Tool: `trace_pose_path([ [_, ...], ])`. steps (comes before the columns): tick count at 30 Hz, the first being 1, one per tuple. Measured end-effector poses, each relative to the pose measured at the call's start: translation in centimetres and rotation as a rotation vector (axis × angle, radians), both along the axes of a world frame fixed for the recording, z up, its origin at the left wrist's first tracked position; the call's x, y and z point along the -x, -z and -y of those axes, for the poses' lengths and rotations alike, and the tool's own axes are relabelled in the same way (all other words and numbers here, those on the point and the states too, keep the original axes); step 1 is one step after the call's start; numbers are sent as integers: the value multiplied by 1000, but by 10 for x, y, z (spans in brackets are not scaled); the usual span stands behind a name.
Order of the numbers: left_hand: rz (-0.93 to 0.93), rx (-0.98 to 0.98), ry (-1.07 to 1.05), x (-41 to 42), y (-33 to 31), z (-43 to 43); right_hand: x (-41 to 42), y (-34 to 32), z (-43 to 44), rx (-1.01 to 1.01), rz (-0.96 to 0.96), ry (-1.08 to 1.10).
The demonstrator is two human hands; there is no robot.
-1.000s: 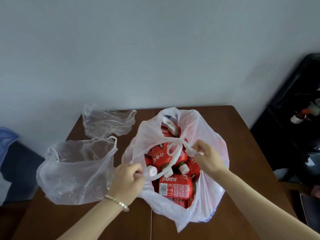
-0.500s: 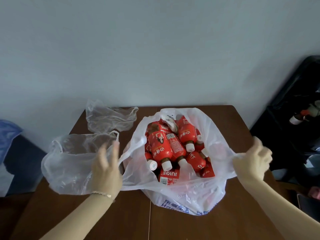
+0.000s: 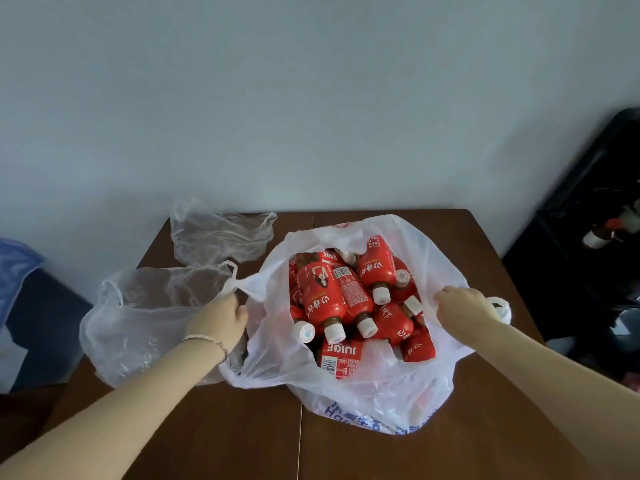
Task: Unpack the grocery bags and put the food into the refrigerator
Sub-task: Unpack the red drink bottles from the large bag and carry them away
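Note:
A white plastic grocery bag (image 3: pixel 381 403) stands open on the brown wooden table (image 3: pixel 485 427). It is filled with several red juice bottles (image 3: pixel 325 299) with white caps, lying in a heap. My left hand (image 3: pixel 221 322) grips the bag's left rim just below its handle. My right hand (image 3: pixel 462 306) has its fingers curled over the right rim, and the other handle loop shows behind it. Both hands hold the mouth of the bag spread wide.
Two empty clear plastic bags lie to the left, one beside my left hand (image 3: pixel 145 317) and one at the table's back edge (image 3: pixel 218 237). A dark open unit (image 3: pixel 595 254) with bottles inside stands at the right. A blue object (image 3: pixel 17 268) sits at far left.
The bag's tied handles came undone and the mouth was pulled wide open. My hands swung outward, then came back in to the bag's left and right rims.

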State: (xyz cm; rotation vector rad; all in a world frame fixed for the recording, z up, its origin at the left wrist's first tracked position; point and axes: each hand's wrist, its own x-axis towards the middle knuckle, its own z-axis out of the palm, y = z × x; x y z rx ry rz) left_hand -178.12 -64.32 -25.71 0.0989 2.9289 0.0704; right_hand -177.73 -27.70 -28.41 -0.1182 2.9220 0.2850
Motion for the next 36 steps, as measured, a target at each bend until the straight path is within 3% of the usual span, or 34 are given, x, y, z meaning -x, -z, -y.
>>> trace_pose_path([
  [2, 44, 39, -56, -8, -2, 1, -8, 6, 2, 66, -63, -27],
  [4, -294, 132, 284, -19, -4, -15, -21, 13, 17, 221, -39, -156],
  [6, -699, -11, 673, -32, -17, -42, -36, 25, 37, 302, 132, -280],
  [9, -868, -193, 932, -38, -26, -83, -43, 48, 57, 125, 302, -287],
  [12, -668, -191, 1006, -29, -13, -113, -40, 49, 66, 149, 337, -197],
  [16, -14, 438, 848, -13, 5, -140, -47, 40, 65, 339, 340, -100],
  [17, 69, 556, 855, -10, 7, -146, -51, 36, 64, 380, 337, -78],
  [19, 100, 751, 922, -5, 14, -152, -59, 27, 62, 514, 341, 55],
  [22, 48, 841, 1001, -3, 29, -145, -66, 15, 61, 716, 278, 241],
  [24, -79, 765, 1014, 0, 30, -132, -68, 9, 59, 864, 229, 347],
  [27, -396, 439, 939, 13, 8, -119, -72, -1, 59, 1011, 185, 446],
  [32, -540, -73, 675, 5, -60, -112, -75, -14, 74, 986, 127, 429],
  [36, -495, -184, 650, -36, -63, -115, -78, -32, 85, 976, 26, 345],
])
